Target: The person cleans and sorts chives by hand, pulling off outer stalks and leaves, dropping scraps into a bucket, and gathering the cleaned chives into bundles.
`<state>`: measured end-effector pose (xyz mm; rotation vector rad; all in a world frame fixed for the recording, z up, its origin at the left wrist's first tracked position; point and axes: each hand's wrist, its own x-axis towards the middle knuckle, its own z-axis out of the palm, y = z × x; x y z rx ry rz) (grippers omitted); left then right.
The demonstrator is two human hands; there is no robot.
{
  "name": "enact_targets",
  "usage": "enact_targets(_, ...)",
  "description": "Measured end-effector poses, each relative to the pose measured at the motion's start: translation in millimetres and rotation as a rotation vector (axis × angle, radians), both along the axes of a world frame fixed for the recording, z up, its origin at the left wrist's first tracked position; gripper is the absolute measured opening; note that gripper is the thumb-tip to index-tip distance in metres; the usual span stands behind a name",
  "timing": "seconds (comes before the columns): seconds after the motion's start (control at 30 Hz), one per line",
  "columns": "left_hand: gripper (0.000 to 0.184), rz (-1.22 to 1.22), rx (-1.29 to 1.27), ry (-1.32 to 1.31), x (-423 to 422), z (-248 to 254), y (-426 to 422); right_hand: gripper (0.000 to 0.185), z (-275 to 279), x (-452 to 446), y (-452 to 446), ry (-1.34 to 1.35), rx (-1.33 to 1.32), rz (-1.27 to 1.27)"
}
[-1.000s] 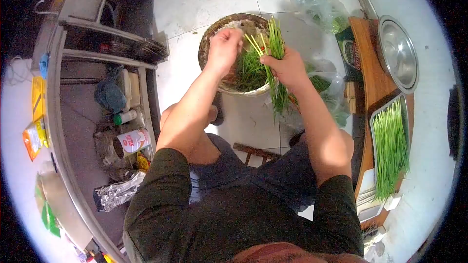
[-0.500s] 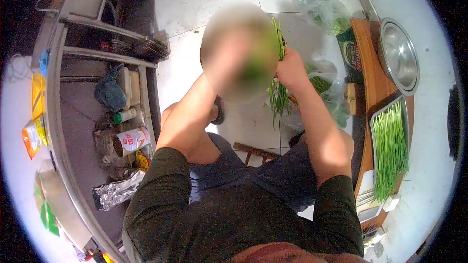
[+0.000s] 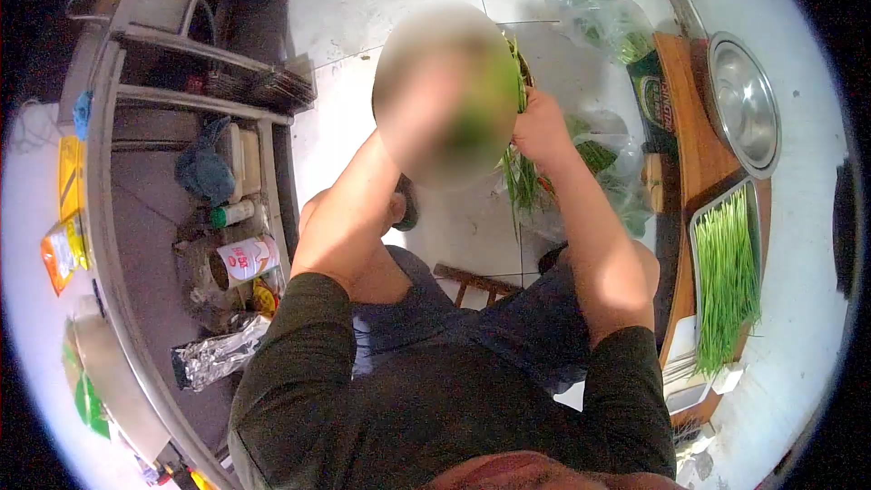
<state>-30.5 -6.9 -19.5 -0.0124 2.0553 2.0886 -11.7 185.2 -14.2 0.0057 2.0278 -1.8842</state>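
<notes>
Over the floor, my right hand (image 3: 543, 129) is closed around a bunch of leafy green stalks (image 3: 521, 183), whose thin leaves hang below the fist. Its upper ends stick out above my thumb side. A round blur covers my left hand (image 3: 435, 91) and much of the bunch, so the fingers of that hand and whatever they touch are hidden. Only the left forearm shows plainly, reaching into the blur. To the right, a pale tray (image 3: 694, 240) holds long, thin green stalks (image 3: 726, 281) laid side by side.
Plastic bags of greens (image 3: 603, 14) lie on the floor beside a dark printed box (image 3: 651, 100). A steel bowl (image 3: 746, 104) stands at the right by a wooden board (image 3: 694, 118). Shelving at left holds a can (image 3: 249, 260) and crumpled foil (image 3: 218, 354). A wooden stool (image 3: 472, 283) shows between my knees.
Both arms stay almost in place. The stalks in my right hand have shifted slightly, and their upper ends bend a little more to the right.
</notes>
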Motion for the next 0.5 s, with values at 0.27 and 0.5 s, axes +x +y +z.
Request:
enact_targets(0.27, 0.025, 0.273, 0.044, 0.053, 4.2, 51.7, 5.1, 0.034, -7.4, 0.6, 2.0, -0.022, -0.053, 0.009)
enact_targets(0.5, 0.023, 0.144, -0.089, 0.067, -6.5, 9.7, -11.2, 0.036, -12.8, -2.2, 0.2, 0.03, 0.071, -0.019)
